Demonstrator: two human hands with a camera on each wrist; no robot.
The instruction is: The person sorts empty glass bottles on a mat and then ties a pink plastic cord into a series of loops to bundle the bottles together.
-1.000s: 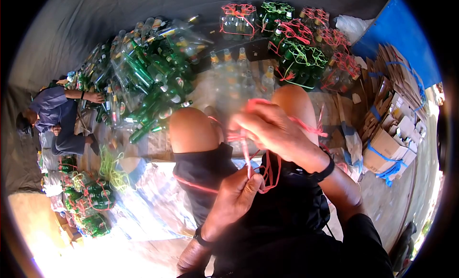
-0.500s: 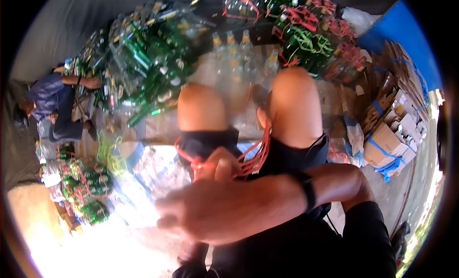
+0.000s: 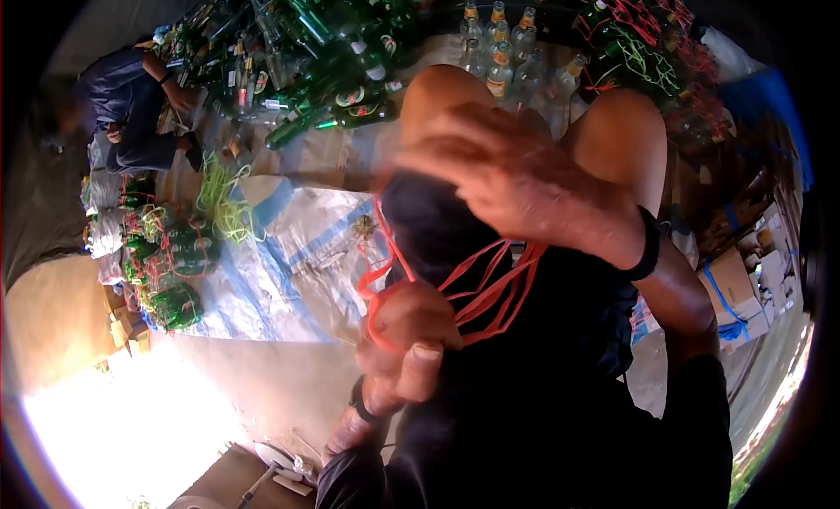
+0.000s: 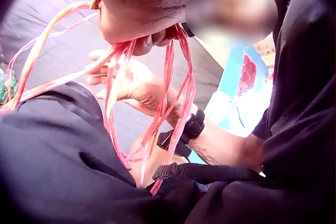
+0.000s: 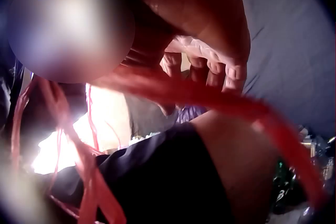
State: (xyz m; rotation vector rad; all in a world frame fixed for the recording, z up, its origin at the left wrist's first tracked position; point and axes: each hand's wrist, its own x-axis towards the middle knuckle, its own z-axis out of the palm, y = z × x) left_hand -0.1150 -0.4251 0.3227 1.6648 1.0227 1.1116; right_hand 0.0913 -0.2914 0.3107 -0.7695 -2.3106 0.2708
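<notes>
Pink-red twine hangs in several loops from my left hand, whose fingers are curled round it above my lap. In the left wrist view strands of the twine drop below that hand. My right hand, blurred, is above and to the right of the left one, in front of my knees. The left wrist view shows the right hand behind the strands with its fingers extended. A red strand crosses before the right fingers in the right wrist view, without visible grip.
Clear bottles stand beyond my knees. Green bottles are heaped at upper left, where a person sits. Tied bundles and green twine lie left. Cardboard is at right, tied bottles at upper right.
The head view has shifted, with the bottles now higher in it. My right hand has moved from in front of the left hand up toward the knees; the left hand still holds the twine.
</notes>
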